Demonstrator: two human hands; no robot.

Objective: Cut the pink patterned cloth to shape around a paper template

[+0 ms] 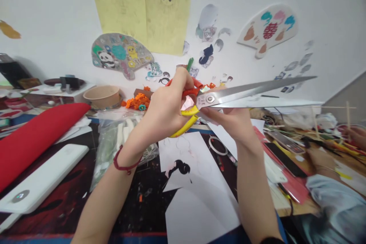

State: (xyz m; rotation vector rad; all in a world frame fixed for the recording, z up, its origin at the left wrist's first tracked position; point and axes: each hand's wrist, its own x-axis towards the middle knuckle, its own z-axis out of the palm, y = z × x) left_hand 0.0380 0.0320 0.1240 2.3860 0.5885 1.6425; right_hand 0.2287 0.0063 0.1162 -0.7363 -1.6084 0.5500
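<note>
My left hand (171,101), with a red cord bracelet at the wrist, grips a large pair of scissors (211,99) by their red and yellow handles. The long blades point right and stand slightly apart. Behind and below the blades is my right hand (230,120), its thumb reaching toward the pivot. The blades cover most of its fingers, so what they pinch cannot be made out. A green tip (190,63) sticks up behind my left hand. Below lie white paper sheets (200,209) and a black-and-pink cut-out figure (181,168).
At left lie a white power bank (45,179) and a red cloth-like piece (40,141). A clear plastic bag (110,148) sits by my left forearm. Orange flowers (138,101) and a round tan bowl (102,96) stand behind. A co-worker's hand (323,160) rests at right near phones (284,159).
</note>
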